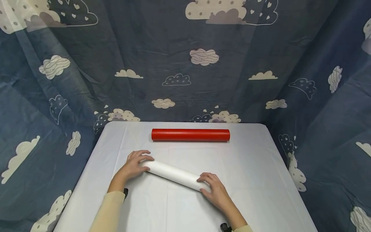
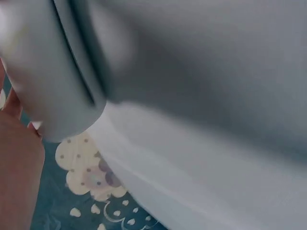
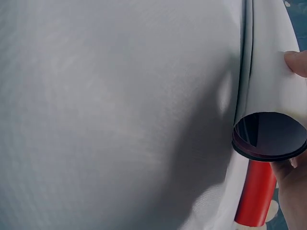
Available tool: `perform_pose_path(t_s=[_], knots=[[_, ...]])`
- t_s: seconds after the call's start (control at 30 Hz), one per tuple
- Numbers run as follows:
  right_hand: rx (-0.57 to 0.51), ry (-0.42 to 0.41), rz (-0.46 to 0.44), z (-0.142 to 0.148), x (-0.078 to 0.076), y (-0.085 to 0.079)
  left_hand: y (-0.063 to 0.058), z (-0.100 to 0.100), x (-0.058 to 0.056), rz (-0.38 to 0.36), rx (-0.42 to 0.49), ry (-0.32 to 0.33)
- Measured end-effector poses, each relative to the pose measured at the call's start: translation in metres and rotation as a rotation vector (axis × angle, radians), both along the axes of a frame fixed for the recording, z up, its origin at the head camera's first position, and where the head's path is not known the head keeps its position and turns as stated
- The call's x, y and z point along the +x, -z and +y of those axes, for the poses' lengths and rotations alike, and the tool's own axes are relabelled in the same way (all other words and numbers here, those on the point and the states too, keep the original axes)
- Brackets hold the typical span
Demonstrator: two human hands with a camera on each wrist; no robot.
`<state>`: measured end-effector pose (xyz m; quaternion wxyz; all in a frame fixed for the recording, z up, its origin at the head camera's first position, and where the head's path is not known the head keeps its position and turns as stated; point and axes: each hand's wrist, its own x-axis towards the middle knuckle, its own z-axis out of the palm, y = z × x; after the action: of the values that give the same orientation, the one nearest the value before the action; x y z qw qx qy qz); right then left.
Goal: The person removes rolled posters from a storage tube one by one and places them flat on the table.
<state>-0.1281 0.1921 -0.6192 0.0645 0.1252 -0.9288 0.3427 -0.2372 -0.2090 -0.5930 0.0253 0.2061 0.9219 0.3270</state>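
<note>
A white rolled-up sheet [image 1: 175, 175] slants across the middle of the white-covered table, its right end nearer the person. My left hand [image 1: 134, 166] grips the far left end, thumb on the near side and fingers over the far side. At the other end my right hand [image 1: 215, 190] holds the roll the same way. In the right wrist view the open end of the white roll [image 3: 268, 86] shows a dark, hollow inside, and a loose edge runs along its length. The left wrist view shows the roll [image 2: 53, 81] close up, with part of the left hand [image 2: 19, 158] beside it.
A red roll [image 1: 190, 135] lies crosswise near the back edge of the table [image 1: 246, 161]. Dark blue curtains [image 1: 162, 38] with cloud prints hang behind the table and along both sides.
</note>
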Motion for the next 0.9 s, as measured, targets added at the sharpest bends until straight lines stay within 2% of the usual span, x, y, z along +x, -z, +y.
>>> perform_pose_path(t_s=[0.13,0.4,0.57,0.73,0.9], knots=[[0.015,-0.013,0.026,0.001,-0.001,0.001,0.004,0.0,-0.001,-0.05,-0.021,-0.014],[0.068,0.002,0.06,0.005,-0.009,0.0,0.001,0.004,0.001,-0.078,-0.078,-0.019],[0.086,-0.024,0.116,0.014,-0.022,0.0,-0.008,0.012,0.004,-0.086,-0.157,-0.002],[0.099,-0.061,0.133,0.023,-0.041,0.0,-0.017,0.021,0.007,-0.115,-0.279,0.001],[0.099,-0.069,0.176,0.025,-0.059,-0.001,-0.03,0.031,0.012,-0.145,-0.396,0.054]])
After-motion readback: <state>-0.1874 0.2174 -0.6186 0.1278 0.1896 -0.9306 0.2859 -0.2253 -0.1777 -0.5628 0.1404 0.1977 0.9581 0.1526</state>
